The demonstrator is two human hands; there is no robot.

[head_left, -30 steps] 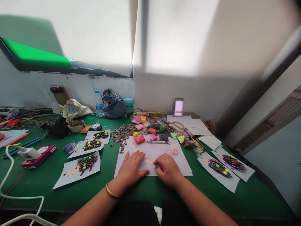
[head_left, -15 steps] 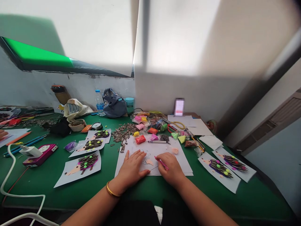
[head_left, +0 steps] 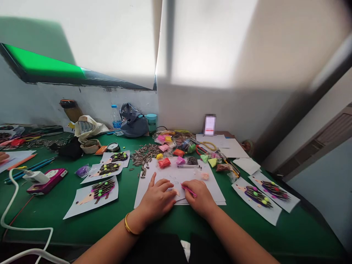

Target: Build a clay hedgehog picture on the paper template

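On a stack of white paper (head_left: 211, 190) lies a flat peach clay piece (head_left: 177, 192) over a drawing in thin lines. My left hand (head_left: 157, 196) rests on the sheet, fingers spread and bent, fingertips at the peach piece and partly covering it. Its thumb is mostly hidden. Closed around a slim pink clay tool (head_left: 190, 191), my right hand (head_left: 200, 198) sits just right of that piece. A small lump of peach clay (head_left: 205, 176) is on the paper beyond my right hand. Behind it are a marker pen (head_left: 188, 166) and a red clay packet (head_left: 164, 163).
Striped sunflower seeds (head_left: 145, 154) are heaped behind the paper. Hedgehog pictures lie left (head_left: 96, 194) and right (head_left: 257, 200). Scissors (head_left: 207, 146), clay packets and a propped phone (head_left: 210, 125) stand farther back. A charger (head_left: 37, 177) and another person's hand (head_left: 3, 157) are left.
My left hand has shifted from lying flat to bent fingers, now reaching over the peach piece. The right hand keeps the pink tool and has barely moved.
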